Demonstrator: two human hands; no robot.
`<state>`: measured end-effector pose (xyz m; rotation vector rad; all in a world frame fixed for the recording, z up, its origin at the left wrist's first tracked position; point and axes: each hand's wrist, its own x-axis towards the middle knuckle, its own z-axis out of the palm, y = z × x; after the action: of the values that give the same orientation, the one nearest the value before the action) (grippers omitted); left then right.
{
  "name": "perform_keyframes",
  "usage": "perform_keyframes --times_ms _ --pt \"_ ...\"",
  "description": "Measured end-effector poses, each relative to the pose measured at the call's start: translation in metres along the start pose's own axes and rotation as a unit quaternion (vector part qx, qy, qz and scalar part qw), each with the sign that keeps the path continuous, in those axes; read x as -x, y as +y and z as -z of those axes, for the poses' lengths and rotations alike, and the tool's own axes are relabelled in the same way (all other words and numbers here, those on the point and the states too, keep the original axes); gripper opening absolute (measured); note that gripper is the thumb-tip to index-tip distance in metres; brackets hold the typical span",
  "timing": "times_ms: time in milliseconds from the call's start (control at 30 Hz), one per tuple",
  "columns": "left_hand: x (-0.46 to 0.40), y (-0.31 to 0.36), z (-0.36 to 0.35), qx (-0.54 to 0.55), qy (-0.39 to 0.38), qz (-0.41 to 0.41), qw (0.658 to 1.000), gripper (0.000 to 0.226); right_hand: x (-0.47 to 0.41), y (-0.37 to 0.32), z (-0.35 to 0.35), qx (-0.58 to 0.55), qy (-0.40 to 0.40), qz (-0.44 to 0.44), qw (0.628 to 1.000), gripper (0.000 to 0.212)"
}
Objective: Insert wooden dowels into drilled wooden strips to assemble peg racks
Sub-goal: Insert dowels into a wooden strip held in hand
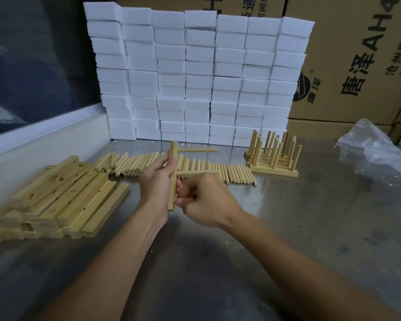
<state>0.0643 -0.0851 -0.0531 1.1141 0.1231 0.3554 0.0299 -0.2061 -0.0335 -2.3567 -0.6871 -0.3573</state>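
Behind the fingers, cardboard cartons (347,54) with printed characters; a wall of stacked white foam blocks (194,75) in front of them. Steel tabletop (310,228) under everything. Clear plastic bag (375,144) far right of the fingers. Pile of drilled wooden strips (55,195) left of the left hand. Row of loose dowels (238,176) lying just beyond both hands. Finished peg racks (273,156) stacked beyond and right of the right hand, pegs upright. Left hand (157,184) closed around one strip (172,177), held upright above the tabletop; two dowels (197,161) stick out of it to the right. Right hand (208,202) curled against the strip's lower part, fingers (183,201) bent; what they pinch, cannot tell.
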Motion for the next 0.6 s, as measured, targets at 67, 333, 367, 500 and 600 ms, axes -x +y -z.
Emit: perform_keyframes --times_ms 67,333,367,500,600 --pt "-0.001 0.001 -0.001 -0.001 0.010 0.018 1.000 0.024 0.005 0.001 -0.001 0.091 0.013 0.079 0.993 0.005" --pt "-0.003 0.005 -0.005 -0.004 0.013 0.052 0.999 0.021 0.009 -0.005 -0.005 0.214 0.056 0.127 0.967 0.006" --pt "-0.002 0.005 -0.006 -0.009 0.016 0.032 0.999 0.019 0.007 -0.005 -0.005 0.190 0.044 0.101 0.976 0.006" --pt "0.005 0.005 -0.009 -0.070 -0.024 -0.060 0.995 0.022 0.002 0.000 0.002 0.003 -0.002 -0.024 1.000 0.020" --pt "0.009 0.003 -0.012 -0.060 -0.028 -0.060 0.996 0.025 0.003 0.004 0.005 -0.026 -0.019 -0.031 0.999 0.017"
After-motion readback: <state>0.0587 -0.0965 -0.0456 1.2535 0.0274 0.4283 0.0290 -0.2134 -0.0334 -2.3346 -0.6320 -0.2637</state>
